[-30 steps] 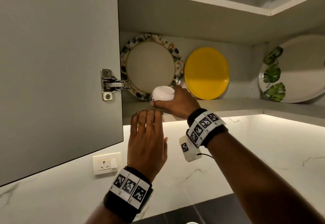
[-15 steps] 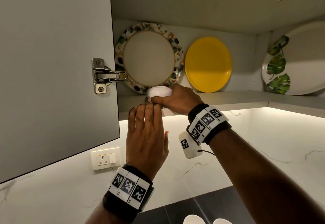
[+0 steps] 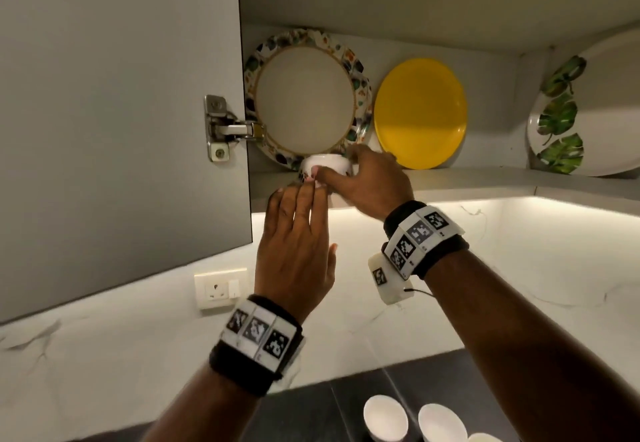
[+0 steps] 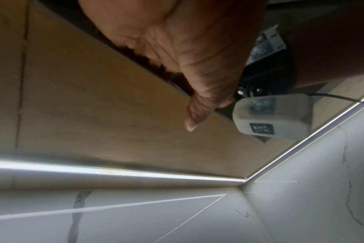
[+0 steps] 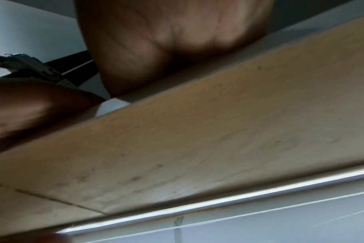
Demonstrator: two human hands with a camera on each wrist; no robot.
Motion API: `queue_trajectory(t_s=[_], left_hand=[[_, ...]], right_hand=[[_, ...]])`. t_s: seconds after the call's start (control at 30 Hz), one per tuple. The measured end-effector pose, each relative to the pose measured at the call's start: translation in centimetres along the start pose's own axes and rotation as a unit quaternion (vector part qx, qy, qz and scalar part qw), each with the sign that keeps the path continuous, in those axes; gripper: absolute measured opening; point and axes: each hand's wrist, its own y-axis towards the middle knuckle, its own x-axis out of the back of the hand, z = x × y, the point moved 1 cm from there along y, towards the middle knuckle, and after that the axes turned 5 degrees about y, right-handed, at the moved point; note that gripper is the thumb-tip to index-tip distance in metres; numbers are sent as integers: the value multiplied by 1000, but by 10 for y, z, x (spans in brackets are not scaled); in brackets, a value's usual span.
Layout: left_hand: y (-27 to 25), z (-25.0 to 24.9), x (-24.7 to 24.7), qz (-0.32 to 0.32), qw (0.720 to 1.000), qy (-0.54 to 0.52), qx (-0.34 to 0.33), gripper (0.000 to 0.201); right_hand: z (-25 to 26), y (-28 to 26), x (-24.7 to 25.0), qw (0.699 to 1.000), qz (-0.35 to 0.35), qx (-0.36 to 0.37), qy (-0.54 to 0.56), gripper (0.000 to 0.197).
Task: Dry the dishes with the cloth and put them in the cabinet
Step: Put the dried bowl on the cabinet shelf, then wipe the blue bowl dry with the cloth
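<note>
A small white bowl [image 3: 325,166], upside down, sits at the front edge of the cabinet shelf [image 3: 460,180]. My right hand [image 3: 367,178] grips it, thumb and fingers curled round its sides. My left hand [image 3: 298,233] reaches up just below, fingers straight, their tips at the shelf edge under the bowl. In the left wrist view only my left hand's palm and thumb [image 4: 197,113] show beneath the wooden underside of the shelf. The right wrist view shows my right hand's palm [image 5: 166,41] over the shelf edge; the bowl is hidden there. No cloth is in view.
The grey cabinet door [image 3: 117,122] stands open at left, its hinge [image 3: 225,129] near the bowl. A floral-rimmed plate [image 3: 304,98], a yellow plate [image 3: 420,112] and a leaf-patterned plate [image 3: 585,119] lean at the shelf's back. White bowls [image 3: 385,417] stand on the dark counter below. A wall socket [image 3: 221,287] sits under the door.
My right hand has brought the bowl down from a tilt onto the shelf edge. My left hand rose slightly to the shelf edge. The view tipped down, revealing bowls on the counter.
</note>
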Motion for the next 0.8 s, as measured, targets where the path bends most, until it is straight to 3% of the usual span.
queue_trajectory(t_s=[0.17, 0.3, 0.4, 0.47, 0.57, 0.63, 0.7, 0.8], left_hand=[[-51, -3, 6, -10, 993, -115, -25, 63], [-133, -13, -14, 70, 975, -204, -49, 50], [-199, -26, -37, 158, 954, -248, -50, 43], [-242, -38, -53, 215, 937, -267, -65, 38], [-292, -59, -74, 299, 902, -300, -87, 36], [-315, -73, -88, 350, 875, -321, -95, 37], [-330, -85, -103, 403, 849, -329, -95, 37], [-338, -105, -128, 468, 815, -327, -98, 43]], right_hand=[[-17, -82, 1, 971, -123, 185, 88, 43], [-50, -191, -15, 973, -76, 209, 59, 34], [-97, -276, -44, 992, 49, 105, 40, 32], [-127, -338, -69, 986, 162, 0, 43, 38], [-152, -427, -100, 923, 361, -137, 2, 64], [-156, -474, -111, 872, 455, -179, -30, 79], [-157, -504, -117, 848, 495, -184, -54, 79], [-166, -522, -112, 871, 428, -232, -65, 62]])
